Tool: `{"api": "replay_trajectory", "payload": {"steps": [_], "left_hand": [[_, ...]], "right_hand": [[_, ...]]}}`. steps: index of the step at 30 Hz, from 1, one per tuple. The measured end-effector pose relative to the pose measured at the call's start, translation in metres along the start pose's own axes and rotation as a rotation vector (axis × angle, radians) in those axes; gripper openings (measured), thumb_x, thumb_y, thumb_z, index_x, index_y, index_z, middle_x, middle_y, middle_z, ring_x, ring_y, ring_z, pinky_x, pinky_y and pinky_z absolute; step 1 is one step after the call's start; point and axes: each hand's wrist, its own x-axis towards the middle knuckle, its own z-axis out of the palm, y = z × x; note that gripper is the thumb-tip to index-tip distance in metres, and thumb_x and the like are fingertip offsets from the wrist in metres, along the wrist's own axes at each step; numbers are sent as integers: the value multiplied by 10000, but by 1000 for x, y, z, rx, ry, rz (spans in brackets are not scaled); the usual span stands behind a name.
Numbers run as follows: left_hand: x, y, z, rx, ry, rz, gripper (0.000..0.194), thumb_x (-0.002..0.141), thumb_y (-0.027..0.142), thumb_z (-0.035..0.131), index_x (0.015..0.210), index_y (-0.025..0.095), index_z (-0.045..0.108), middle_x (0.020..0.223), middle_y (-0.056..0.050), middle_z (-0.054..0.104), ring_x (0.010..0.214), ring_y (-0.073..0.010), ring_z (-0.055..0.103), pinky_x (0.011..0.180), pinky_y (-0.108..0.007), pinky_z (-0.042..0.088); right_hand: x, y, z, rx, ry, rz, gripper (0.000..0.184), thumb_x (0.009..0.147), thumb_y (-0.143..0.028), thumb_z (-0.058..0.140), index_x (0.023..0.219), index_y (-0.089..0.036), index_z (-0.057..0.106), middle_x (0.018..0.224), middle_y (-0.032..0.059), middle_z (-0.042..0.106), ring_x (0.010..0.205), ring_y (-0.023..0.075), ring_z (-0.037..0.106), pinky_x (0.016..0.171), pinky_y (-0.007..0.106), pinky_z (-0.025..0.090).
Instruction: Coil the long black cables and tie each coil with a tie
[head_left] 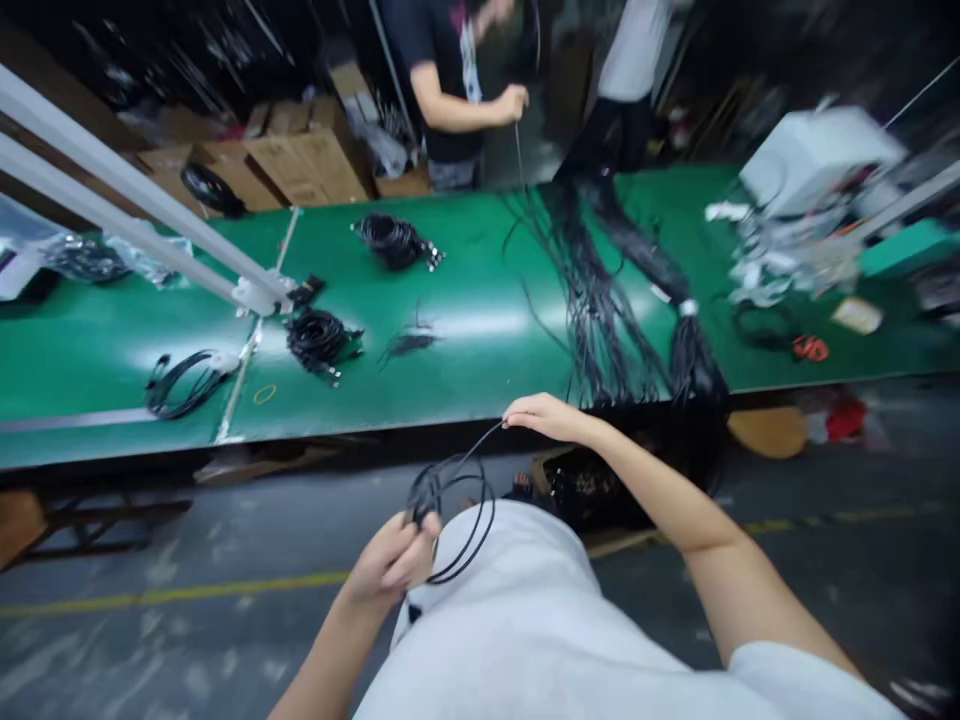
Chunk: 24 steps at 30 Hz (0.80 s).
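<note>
Low in front of my white shirt, my left hand is closed around one side of a black cable wound into loose loops. From the top of the loops a length of the cable runs up and right to my right hand, which pinches it near the table's front edge. The bundled part above my left hand is blurred, so I cannot make out its plugs. Ahead on the green table lie coiled black cables and another coil with metal plug ends.
Long black cable bundles hang over the front edge at right. A single coil lies at left beside white posts. Across the table a co-worker holds a cable. A white machine and orange-handled tool are far right.
</note>
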Motion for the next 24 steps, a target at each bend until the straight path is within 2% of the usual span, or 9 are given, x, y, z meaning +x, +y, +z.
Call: {"api": "replay_trajectory", "payload": {"steps": [3,6,8,11,13,14,16,18,24], "left_hand": [[-22,27,-33,-68,254,349,194,866,363,619,1026,356,727,355,108,111,325,-44,-73,235,-158,131],[-28,50,-53,-77,399,363,392,766,332,717,1150,401,676,433,92,371,302,-44,91,249,-164,303],[-16,54,-44,-36,480,324,453,713,291,775,1153,344,682,526,72,496,329,-37,308,316,-154,390],[15,43,-6,121,589,215,382,651,284,852,988,178,707,654,4,647,546,-97,615,502,-174,515],[36,30,15,245,498,72,414,655,366,856,940,120,684,837,-101,741,744,-187,713,692,-265,586],[43,23,20,284,398,-5,425,673,399,841,935,106,677,889,-131,748,793,-210,723,746,-298,588],[47,11,21,300,187,-117,419,716,424,805,936,96,664,882,-144,749,808,-230,726,766,-330,583],[43,5,18,255,72,-152,397,747,437,774,914,99,654,749,-100,727,698,-208,711,712,-332,583],[32,13,29,53,81,-166,310,740,393,773,837,136,631,509,50,505,419,-80,496,448,-204,475]], "right_hand": [[-25,42,-5,-315,69,192,355,973,-227,366,945,-146,710,1022,111,731,982,197,669,901,320,487],[-57,47,17,-436,-12,181,273,914,-193,464,796,-195,710,892,67,747,877,203,688,801,310,508],[-72,28,44,-438,-161,47,216,898,-232,527,776,-228,706,848,24,746,834,182,688,739,273,500],[-73,-30,64,-365,-335,-221,240,944,-289,481,919,-241,715,901,24,743,838,159,676,709,250,471],[-57,-69,51,-278,-275,-257,278,956,-276,446,928,-218,717,926,40,739,848,155,665,697,243,446],[-44,-81,39,-228,-172,-218,293,959,-297,445,911,-202,718,942,50,737,877,163,658,724,248,439],[-17,-88,17,-134,-67,-128,319,966,-322,440,928,-172,719,957,71,731,869,167,644,763,261,424],[2,-81,5,-39,-85,-111,330,965,-355,452,928,-162,716,940,62,729,842,162,631,744,260,401],[7,-77,15,106,-45,-189,319,951,-346,465,861,-172,716,826,5,713,745,119,595,698,237,352]]}}
